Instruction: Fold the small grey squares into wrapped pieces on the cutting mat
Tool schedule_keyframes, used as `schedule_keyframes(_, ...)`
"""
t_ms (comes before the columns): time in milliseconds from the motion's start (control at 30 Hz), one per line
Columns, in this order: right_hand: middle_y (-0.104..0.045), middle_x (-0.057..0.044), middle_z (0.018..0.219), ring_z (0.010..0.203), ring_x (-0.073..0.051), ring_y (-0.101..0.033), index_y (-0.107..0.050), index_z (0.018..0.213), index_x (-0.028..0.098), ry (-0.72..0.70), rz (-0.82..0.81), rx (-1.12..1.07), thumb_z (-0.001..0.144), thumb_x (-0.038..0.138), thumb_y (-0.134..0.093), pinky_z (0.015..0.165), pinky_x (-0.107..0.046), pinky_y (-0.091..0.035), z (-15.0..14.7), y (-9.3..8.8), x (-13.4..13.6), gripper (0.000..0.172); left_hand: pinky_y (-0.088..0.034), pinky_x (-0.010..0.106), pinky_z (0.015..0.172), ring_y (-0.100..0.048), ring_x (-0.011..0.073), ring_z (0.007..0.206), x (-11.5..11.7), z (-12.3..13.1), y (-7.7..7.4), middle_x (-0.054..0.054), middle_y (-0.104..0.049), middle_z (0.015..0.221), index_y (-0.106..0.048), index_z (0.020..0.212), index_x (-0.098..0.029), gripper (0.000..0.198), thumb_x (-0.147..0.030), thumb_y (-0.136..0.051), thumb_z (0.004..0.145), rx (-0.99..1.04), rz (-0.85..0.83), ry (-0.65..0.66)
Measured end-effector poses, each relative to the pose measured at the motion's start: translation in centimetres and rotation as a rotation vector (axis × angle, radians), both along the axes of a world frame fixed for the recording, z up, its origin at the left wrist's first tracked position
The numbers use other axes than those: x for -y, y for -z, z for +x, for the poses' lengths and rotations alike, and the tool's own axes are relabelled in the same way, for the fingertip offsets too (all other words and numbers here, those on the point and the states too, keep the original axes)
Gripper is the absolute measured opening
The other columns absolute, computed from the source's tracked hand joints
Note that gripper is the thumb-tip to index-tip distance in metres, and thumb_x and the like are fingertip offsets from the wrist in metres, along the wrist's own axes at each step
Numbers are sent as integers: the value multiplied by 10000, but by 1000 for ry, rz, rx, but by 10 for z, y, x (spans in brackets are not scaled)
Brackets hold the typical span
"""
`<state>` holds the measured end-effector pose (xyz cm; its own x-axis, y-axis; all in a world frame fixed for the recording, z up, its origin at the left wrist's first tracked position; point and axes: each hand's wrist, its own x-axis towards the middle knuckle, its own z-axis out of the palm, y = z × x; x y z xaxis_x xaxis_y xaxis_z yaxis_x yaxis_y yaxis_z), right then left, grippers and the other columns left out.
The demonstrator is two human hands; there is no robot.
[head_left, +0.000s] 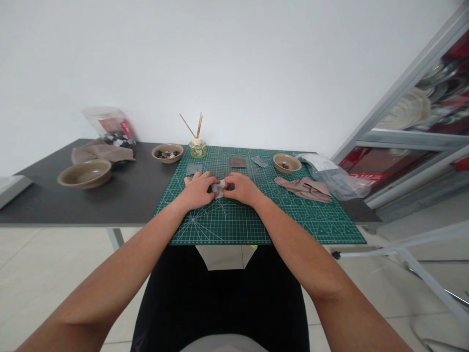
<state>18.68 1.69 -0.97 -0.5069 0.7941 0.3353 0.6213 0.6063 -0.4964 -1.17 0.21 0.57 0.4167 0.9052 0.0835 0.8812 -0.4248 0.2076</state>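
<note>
Both my hands meet over the green cutting mat (242,227). Between them is a small, whitish, see-through plastic packet (219,188), too blurred for me to make out its contents. My left hand (199,190) pinches the packet's left side with thumb and fingers. On its right side, the fingers of my right hand (242,189) are closed on it too. Just beyond my left hand lies a flat, clear greyish piece (194,169). A brown square (238,162) and a crumpled clear plastic piece (259,161) lie farther back on the mat.
A bowl of dark and light pieces (167,153) and a reed diffuser (198,146) stand at the back. To the right are another bowl (287,163), a brown cloth (306,188) and a plastic bag (335,178). Leftward sit a bowl (85,174), a cloth (98,151) and a clear container (112,127).
</note>
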Motion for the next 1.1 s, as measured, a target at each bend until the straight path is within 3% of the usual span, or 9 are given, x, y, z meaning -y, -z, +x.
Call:
schedule_keyframes(167, -528, 27, 749, 761, -142, -507, -598, 686, 184, -39, -15, 16, 756, 198, -732, 735, -252, -341, -1, -2, 2, 152, -345, 461, 828, -502, 344, 1090, 0, 0, 0, 102, -608, 1148, -654, 1147, -231, 375, -396, -547, 827, 8, 9, 13)
schedule_keyframes(333, -628, -10, 840, 872, -167, -548, -668, 778, 180, -89, -23, 49, 843, 216, -705, 836, -281, -365, -5, -3, 1, 83, -344, 469, 847, -496, 353, 1107, 0, 0, 0, 100, -598, 1141, -650, 1129, -250, 353, -414, -548, 833, 2, 1, 12)
schedule_keyframes(467, -628, -29, 868, 904, -180, -537, -685, 818, 177, 1, 14, 62, 885, 245, -671, 858, -297, -366, -8, 0, -3, 96, -348, 473, 840, -501, 355, 1100, 1, 1, -1, 99, -597, 1132, -650, 1144, -248, 364, -399, -547, 828, -2, 5, 16)
schedule_keyframes(633, -557, -18, 809, 845, -178, -511, -652, 736, 180, 119, 58, 88, 823, 232, -698, 796, -287, -366, -7, 0, -1, 111, -349, 464, 833, -504, 345, 1094, 0, 0, 0, 96, -605, 1145, -646, 1168, -245, 388, -403, -550, 827, 2, 10, 6)
schedule_keyframes(767, -554, -12, 779, 811, -175, -509, -637, 718, 178, 35, 61, 114, 808, 233, -710, 785, -289, -366, -5, -1, 3, 128, -348, 461, 835, -505, 340, 1088, 1, 0, 0, 100, -609, 1131, -648, 1148, -238, 369, -401, -547, 832, 0, 15, 19)
schedule_keyframes(933, -623, -33, 864, 891, -177, -543, -661, 804, 171, -91, 42, 98, 888, 239, -671, 861, -298, -376, -8, -1, 1, 109, -349, 468, 853, -502, 343, 1099, 1, 1, -1, 93, -605, 1131, -648, 1112, -246, 340, -424, -545, 842, 1, 6, 17)
schedule_keyframes(1100, -589, -35, 852, 887, -192, -524, -639, 796, 180, 75, 67, 129, 871, 246, -664, 831, -301, -381, -10, -1, 1, 103, -346, 460, 850, -501, 347, 1106, 1, 0, -1, 93, -603, 1151, -647, 1155, -252, 367, -410, -554, 836, 2, -1, 5)
